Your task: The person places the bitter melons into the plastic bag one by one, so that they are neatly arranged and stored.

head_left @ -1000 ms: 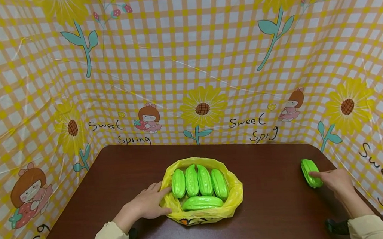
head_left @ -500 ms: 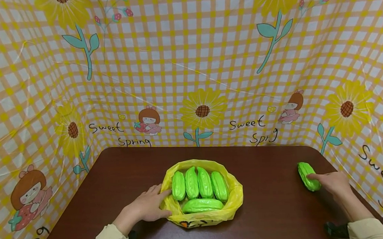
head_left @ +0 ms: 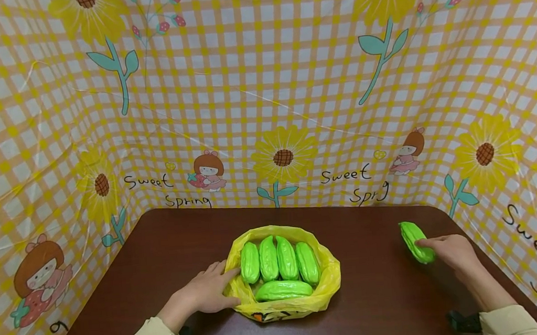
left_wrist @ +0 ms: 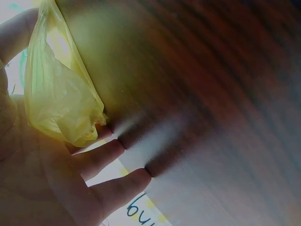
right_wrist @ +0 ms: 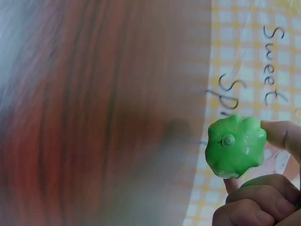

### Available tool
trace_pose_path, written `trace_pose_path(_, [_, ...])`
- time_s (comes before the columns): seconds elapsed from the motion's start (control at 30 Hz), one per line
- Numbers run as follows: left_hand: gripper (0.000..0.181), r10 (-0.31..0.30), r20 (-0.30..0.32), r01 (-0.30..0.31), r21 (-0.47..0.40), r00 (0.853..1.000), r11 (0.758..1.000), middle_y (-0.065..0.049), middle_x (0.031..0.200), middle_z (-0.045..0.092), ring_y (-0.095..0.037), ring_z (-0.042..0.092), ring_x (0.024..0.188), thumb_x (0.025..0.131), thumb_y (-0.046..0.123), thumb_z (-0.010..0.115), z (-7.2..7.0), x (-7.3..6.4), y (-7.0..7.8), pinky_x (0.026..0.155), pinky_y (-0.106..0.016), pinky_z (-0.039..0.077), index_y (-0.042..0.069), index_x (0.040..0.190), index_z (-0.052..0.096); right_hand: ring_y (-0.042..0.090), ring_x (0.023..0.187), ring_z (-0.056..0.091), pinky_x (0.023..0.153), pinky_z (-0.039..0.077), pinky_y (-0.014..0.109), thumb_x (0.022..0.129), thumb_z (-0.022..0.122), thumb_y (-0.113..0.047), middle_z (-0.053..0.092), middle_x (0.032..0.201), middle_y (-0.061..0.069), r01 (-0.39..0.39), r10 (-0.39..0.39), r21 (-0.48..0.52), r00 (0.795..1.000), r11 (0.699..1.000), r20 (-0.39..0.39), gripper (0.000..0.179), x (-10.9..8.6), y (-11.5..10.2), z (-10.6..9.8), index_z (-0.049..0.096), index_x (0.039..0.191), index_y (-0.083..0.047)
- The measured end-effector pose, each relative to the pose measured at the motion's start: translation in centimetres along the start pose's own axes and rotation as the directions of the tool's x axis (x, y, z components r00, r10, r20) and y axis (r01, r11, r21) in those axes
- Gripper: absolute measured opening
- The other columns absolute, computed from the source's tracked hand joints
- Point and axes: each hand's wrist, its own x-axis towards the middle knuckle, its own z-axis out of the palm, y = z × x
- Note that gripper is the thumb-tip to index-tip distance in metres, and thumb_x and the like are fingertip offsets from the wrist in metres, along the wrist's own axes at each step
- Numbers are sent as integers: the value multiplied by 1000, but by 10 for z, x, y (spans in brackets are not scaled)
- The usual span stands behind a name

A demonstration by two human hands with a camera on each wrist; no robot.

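Note:
A yellow plastic bag (head_left: 330,289) lies with its mouth spread wide on the dark table. Inside are several bright green bitter melons (head_left: 268,259), most side by side lengthwise, plus one crosswise bitter melon (head_left: 284,290) in front. At the bag's left side rests my left hand (head_left: 208,290), fingers extended and touching the plastic; the left wrist view shows fingertips (left_wrist: 134,178) on the table. My right hand (head_left: 452,253) pinches another bitter melon (head_left: 415,242) between thumb and fingers, toward the table's right side. Its lobed end faces the right wrist view, held above the table.
The brown wooden table (head_left: 365,312) has rounded far corners. A checked cloth (head_left: 272,99) with sunflowers and lettering hangs around its back and sides. Table surface lies between the bag and my right hand.
My right hand has moved left with the bitter melon, lifting it off the table. My left hand and the bag have stayed nearly in place.

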Motion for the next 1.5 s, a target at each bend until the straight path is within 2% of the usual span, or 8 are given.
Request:
trace_pose_path(0.33, [76, 7, -3, -7, -1, 1000, 1000, -20, 163, 26, -41, 25, 151, 92, 53, 67, 3, 1, -1, 115, -64, 27, 17, 155, 42, 60, 133, 35, 98, 43, 63, 95, 63, -54, 31, 152, 40, 74, -73, -27, 997, 997, 11, 78, -13, -41, 10, 58, 134, 13])
trace_pose_path(0.63, [76, 7, 0, -7, -15, 1000, 1000, -21, 163, 26, -42, 25, 151, 92, 53, 67, 2, -2, -1, 114, -65, 27, 17, 155, 43, 57, 130, 42, 95, 46, 60, 93, 64, -54, 41, 147, 38, 97, -96, -27, 995, 995, 9, 80, -20, -72, 22, 54, 138, 12])
trace_pose_path(0.93, [76, 12, -1, -12, -12, 1000, 1000, -21, 163, 26, -42, 25, 150, 92, 53, 67, 0, -1, -1, 114, -65, 28, 17, 155, 42, 56, 131, 42, 96, 45, 60, 93, 66, -54, 44, 147, 36, 121, -121, -6, 992, 993, 30, 79, -27, -91, 32, 55, 138, 10])
trace_pose_path(1.1, [76, 16, -5, -16, -7, 1000, 1000, -21, 163, 26, -42, 25, 151, 92, 53, 67, 2, 0, -1, 114, -65, 27, 17, 155, 42, 53, 127, 47, 93, 48, 57, 93, 67, -50, 45, 146, 35, 139, -139, -10, 990, 990, 33, 75, -28, -102, 37, 55, 137, 10])
trace_pose_path(1.5, [76, 22, -9, -22, -4, 1000, 1000, -22, 163, 26, -43, 25, 150, 92, 53, 67, 3, 1, -4, 114, -65, 27, 17, 154, 43, 49, 126, 50, 94, 48, 55, 91, 71, -46, 50, 143, 32, 174, -174, -6, 984, 985, 48, 70, -30, -126, 60, 60, 133, 8])
